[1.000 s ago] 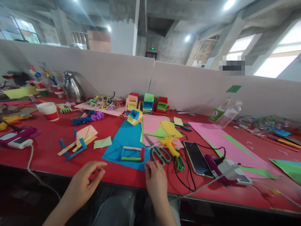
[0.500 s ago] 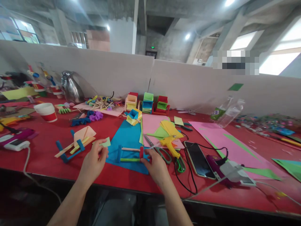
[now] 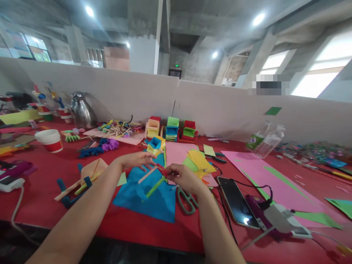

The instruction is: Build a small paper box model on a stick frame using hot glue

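Stick frame [image 3: 155, 187] flanked by scissors [image 3: 188, 198] and yellow paper [image 3: 202, 160]
Its red end is pinched by the right hand [image 3: 181, 174]; the left hand [image 3: 137, 160] is spread loosely beside.

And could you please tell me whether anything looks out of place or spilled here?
A green piece sits alone up on the white partition, away from the pink sheet on the table, so it looks slightly out of place. I see no spill.
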The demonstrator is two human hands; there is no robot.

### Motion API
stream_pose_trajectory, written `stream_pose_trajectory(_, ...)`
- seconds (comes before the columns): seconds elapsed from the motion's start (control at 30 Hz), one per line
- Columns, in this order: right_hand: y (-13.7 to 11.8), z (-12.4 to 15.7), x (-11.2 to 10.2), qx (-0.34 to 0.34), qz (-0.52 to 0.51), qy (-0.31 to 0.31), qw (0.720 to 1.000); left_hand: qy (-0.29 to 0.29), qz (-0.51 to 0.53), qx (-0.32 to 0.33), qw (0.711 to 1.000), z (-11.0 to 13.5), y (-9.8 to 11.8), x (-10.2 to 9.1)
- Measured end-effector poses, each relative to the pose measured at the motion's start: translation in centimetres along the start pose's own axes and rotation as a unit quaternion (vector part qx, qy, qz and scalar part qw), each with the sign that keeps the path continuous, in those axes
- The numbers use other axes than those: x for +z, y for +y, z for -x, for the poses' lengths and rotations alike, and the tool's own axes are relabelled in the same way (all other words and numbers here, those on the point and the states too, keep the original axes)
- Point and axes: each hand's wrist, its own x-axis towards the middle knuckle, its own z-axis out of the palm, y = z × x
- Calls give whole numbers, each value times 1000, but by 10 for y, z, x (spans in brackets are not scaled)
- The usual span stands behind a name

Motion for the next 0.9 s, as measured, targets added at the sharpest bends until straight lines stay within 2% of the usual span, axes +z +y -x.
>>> stream_pose_trajectory(0.07,2,-6,-1,4,-15,-2,1000,-48,47,1,998,-9,-12,5)
stream_pose_trajectory(0.17,13,-8,6,30,-71,17,997,-43,78,15,996,-13,-26,19)
stream_pose_trajectory(0.3,26,-6,19,52,-142,37,988,46,97,-10,994,-13,-29,34)
stream_pose_trajectory(0.43,30,-9,27,92,-132,76,984,141,154,-42,977,-17,-26,44)
stream_pose_trajectory(0.57,32,-15,36,134,-134,139,972,188,192,-30,963,-22,-30,55)
stream_pose_trajectory(0.7,38,-18,41,168,-163,174,957,182,173,-13,968,-25,-37,61)
stream_pose_trajectory(0.9,39,-18,41,188,-189,197,943,129,104,22,986,-26,-42,59)
